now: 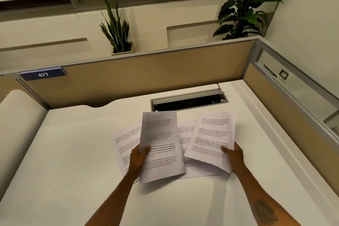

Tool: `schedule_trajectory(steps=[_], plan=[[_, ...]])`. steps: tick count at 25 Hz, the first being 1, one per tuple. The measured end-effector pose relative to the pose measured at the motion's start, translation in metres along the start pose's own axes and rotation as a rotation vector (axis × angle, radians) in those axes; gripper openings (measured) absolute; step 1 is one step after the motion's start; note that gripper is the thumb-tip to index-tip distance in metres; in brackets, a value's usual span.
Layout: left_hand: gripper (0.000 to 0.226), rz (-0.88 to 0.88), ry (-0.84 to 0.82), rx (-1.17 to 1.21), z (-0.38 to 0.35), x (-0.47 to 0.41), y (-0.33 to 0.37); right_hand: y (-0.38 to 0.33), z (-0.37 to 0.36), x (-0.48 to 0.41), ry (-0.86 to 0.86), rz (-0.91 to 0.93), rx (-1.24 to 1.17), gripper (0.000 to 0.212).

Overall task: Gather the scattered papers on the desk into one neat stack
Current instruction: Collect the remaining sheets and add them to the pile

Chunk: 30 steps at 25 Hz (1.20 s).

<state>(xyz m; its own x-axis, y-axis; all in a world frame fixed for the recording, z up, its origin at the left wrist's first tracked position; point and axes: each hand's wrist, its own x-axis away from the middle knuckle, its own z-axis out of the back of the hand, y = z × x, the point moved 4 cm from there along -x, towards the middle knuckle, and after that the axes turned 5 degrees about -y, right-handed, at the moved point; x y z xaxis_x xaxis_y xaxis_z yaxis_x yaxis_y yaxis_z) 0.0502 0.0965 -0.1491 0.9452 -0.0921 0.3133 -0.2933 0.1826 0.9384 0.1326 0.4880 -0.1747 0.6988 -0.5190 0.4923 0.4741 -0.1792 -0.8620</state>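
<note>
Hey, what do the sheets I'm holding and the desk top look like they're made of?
Sheets in both hands: thin white office paper, matte, printed with black text; the right one curls at its edge. Desk top: smooth, off-white, low sheen, probably laminate, though the frame can't confirm it.

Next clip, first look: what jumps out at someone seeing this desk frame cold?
Two printed sheets held up at the middle of the white desk: the left hand grips one sheet, the right hand grips another. More printed pages still lie flat beneath them. Behind, an open cable box sits in the desk, and a blue sign hangs on the partition at left.
</note>
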Motion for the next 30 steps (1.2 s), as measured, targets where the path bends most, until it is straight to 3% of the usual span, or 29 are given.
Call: schedule_trajectory(steps=[4,14,25,30], plan=[[0.028,0.002,0.023,0.038,0.005,0.003,0.0,-0.004,-0.003,0.013,-0.158,0.061,-0.192,0.044],[0.026,0.027,-0.102,0.129,-0.014,0.01,0.019,-0.032,-0.089,0.048,-0.491,0.109,-0.097,0.036],[0.028,0.076,-0.198,0.052,0.005,0.017,0.005,-0.018,-0.143,0.061,-0.669,-0.004,-0.132,0.05],[0.037,0.101,-0.09,0.293,0.016,0.016,0.007,-0.013,-0.159,0.062,-0.621,0.028,-0.11,0.048]])
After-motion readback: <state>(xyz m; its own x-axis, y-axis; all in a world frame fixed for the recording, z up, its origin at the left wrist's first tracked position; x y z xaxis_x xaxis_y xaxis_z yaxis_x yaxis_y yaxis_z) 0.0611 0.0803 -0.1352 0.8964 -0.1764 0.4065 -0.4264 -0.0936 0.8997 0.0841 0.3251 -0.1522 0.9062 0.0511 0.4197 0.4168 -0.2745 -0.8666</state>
